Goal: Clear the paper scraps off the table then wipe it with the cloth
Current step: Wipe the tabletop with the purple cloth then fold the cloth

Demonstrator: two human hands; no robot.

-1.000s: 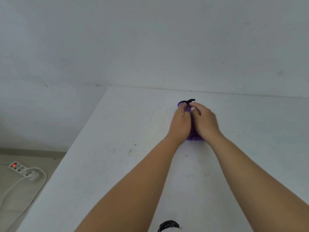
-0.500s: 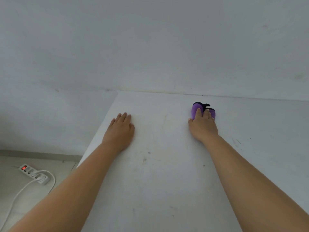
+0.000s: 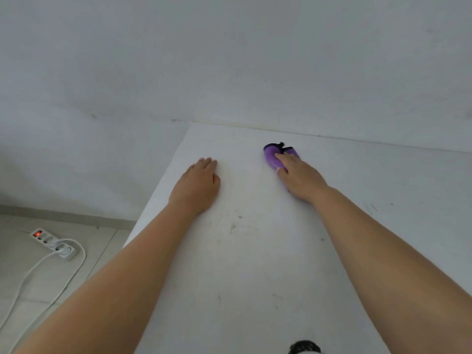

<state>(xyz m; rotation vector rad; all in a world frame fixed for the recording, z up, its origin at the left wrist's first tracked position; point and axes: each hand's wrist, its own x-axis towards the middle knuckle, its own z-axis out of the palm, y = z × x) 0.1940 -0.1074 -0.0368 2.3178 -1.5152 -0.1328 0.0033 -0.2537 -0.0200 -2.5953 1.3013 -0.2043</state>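
Compared with half a second ago, the right hand (image 3: 300, 176) now lies angled across the purple cloth (image 3: 273, 157), covering more of its near side, where before it sat behind the cloth with its fingertips on top. A second ago both hands were bunched together on the cloth; now they are well apart. The left hand (image 3: 198, 183) stays flat on the white tabletop (image 3: 255, 264) near its left edge, where it was half a second ago.

The right fingers (image 3: 286, 158) lie nearly straight, pressing down on the cloth rather than curling round it. The left fingers (image 3: 205, 162) are straight and together, palm down, holding nothing.

The count: two hands, two bare forearms, one cloth. The cloth, purple with a black trim or loop at its far end, lies bunched on the tabletop close to the far edge by the wall (image 3: 229, 60). A few small dark specks mark the tabletop. One white power strip (image 3: 55, 245) with a lit red switch lies on the floor (image 3: 30, 277) at the left, its cord looping beside it. A dark object shows at the bottom edge, too cut off to identify.
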